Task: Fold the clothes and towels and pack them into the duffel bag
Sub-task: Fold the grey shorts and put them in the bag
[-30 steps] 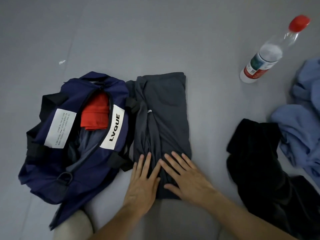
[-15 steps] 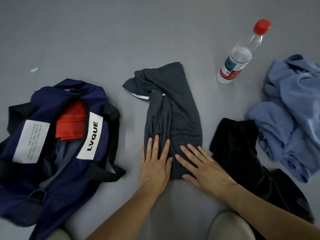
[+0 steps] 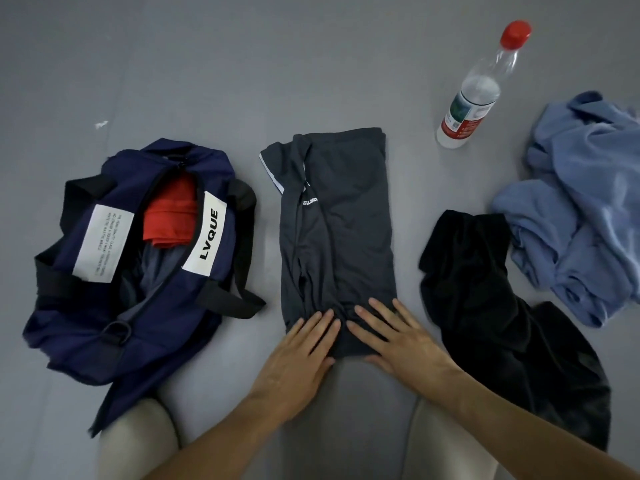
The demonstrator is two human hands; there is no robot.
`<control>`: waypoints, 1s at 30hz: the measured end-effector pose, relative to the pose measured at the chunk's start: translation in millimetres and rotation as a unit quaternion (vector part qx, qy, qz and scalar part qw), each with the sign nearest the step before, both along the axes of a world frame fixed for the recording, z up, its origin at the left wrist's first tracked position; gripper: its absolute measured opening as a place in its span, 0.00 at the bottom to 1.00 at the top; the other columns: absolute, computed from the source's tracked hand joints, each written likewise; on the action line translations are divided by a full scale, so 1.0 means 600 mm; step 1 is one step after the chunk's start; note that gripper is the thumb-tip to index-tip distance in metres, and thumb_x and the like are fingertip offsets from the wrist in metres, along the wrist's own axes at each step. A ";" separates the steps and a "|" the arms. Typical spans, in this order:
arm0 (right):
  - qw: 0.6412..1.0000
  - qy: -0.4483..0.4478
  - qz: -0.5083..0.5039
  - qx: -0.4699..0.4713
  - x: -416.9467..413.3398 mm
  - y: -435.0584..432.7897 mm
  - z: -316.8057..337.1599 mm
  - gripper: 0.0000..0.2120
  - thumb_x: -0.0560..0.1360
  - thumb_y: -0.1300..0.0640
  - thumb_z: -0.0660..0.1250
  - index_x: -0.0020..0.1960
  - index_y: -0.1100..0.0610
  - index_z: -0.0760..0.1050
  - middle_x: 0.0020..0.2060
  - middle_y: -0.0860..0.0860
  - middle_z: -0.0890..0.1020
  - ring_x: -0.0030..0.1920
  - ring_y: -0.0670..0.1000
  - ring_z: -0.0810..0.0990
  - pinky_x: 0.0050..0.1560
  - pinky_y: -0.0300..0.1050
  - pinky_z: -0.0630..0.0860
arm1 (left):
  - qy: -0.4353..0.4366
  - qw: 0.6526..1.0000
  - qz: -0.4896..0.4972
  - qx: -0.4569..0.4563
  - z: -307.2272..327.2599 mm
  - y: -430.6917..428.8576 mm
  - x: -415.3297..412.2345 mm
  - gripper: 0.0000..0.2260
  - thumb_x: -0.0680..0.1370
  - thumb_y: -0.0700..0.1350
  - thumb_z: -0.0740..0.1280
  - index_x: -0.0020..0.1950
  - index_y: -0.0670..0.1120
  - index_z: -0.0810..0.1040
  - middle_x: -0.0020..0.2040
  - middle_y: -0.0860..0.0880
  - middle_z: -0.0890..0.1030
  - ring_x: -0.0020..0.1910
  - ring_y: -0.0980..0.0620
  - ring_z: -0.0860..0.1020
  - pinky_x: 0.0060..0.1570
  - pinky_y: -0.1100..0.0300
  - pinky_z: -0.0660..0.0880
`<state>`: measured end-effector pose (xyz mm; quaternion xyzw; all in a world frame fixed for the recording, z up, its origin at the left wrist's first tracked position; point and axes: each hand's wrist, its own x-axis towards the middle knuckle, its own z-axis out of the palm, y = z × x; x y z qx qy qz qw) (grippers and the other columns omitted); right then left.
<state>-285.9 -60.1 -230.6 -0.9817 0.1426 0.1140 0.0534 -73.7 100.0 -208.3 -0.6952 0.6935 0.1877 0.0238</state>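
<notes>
A dark grey shirt (image 3: pixel 341 223) lies folded lengthwise into a long strip on the grey floor in front of me. My left hand (image 3: pixel 298 362) and my right hand (image 3: pixel 398 341) lie flat, fingers straight, pressing its near end. To the left stands the navy duffel bag (image 3: pixel 86 320), unzipped, with a red garment (image 3: pixel 169 213) and a grey-blue one inside. A black garment (image 3: pixel 491 306) lies crumpled to the right of the shirt. Beyond it sits a heap of light blue cloth (image 3: pixel 581 209).
A clear plastic bottle (image 3: pixel 479 88) with a red cap stands on the floor at the back right. My two knees (image 3: pixel 138 441) show at the bottom edge, either side of my arms. A small white scrap (image 3: pixel 101 125) lies on the floor beyond the bag.
The shirt's far end has been straightened so the strip lies squarer. Both hands stay flat on its near end. The view has shifted a little.
</notes>
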 end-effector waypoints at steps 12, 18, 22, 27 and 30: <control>0.993 -0.120 -0.011 0.014 0.015 -0.021 -0.003 0.25 0.78 0.39 0.65 0.71 0.49 0.75 0.71 0.49 0.75 0.73 0.56 0.70 0.69 0.62 0.70 | -0.017 0.999 0.039 -0.033 -0.017 -0.026 0.018 0.29 0.81 0.59 0.56 0.80 0.50 0.62 0.80 0.53 0.61 0.78 0.53 0.59 0.77 0.55 0.52; 0.989 -0.142 -0.030 0.000 0.026 -0.012 0.000 0.23 0.76 0.41 0.65 0.66 0.51 0.79 0.68 0.49 0.77 0.70 0.57 0.74 0.67 0.63 0.72 | 0.002 0.994 0.067 -0.092 -0.018 -0.036 0.014 0.22 0.82 0.56 0.58 0.74 0.50 0.72 0.75 0.53 0.70 0.72 0.51 0.70 0.69 0.51 0.66; 0.985 -0.169 -0.033 -0.012 0.026 -0.009 -0.006 0.21 0.77 0.42 0.66 0.65 0.50 0.79 0.68 0.50 0.78 0.68 0.57 0.75 0.67 0.63 0.72 | 0.002 0.993 0.065 -0.101 -0.015 -0.037 0.014 0.21 0.83 0.55 0.57 0.73 0.50 0.73 0.74 0.53 0.71 0.71 0.51 0.70 0.68 0.52 0.66; 0.982 -0.183 -0.034 -0.009 0.036 -0.014 0.003 0.20 0.72 0.44 0.69 0.61 0.51 0.81 0.64 0.50 0.80 0.63 0.57 0.78 0.63 0.63 0.74 | 0.014 0.994 0.072 -0.078 -0.007 -0.036 0.012 0.24 0.83 0.61 0.56 0.75 0.51 0.72 0.75 0.53 0.70 0.73 0.51 0.69 0.69 0.51 0.65; 0.972 -0.220 -0.079 0.032 0.056 -0.019 0.014 0.14 0.70 0.47 0.72 0.52 0.51 0.84 0.58 0.48 0.83 0.56 0.55 0.80 0.60 0.59 0.76 | 0.008 0.995 0.083 -0.060 0.003 -0.047 0.009 0.26 0.79 0.64 0.63 0.73 0.51 0.73 0.72 0.52 0.71 0.71 0.50 0.70 0.68 0.51 0.68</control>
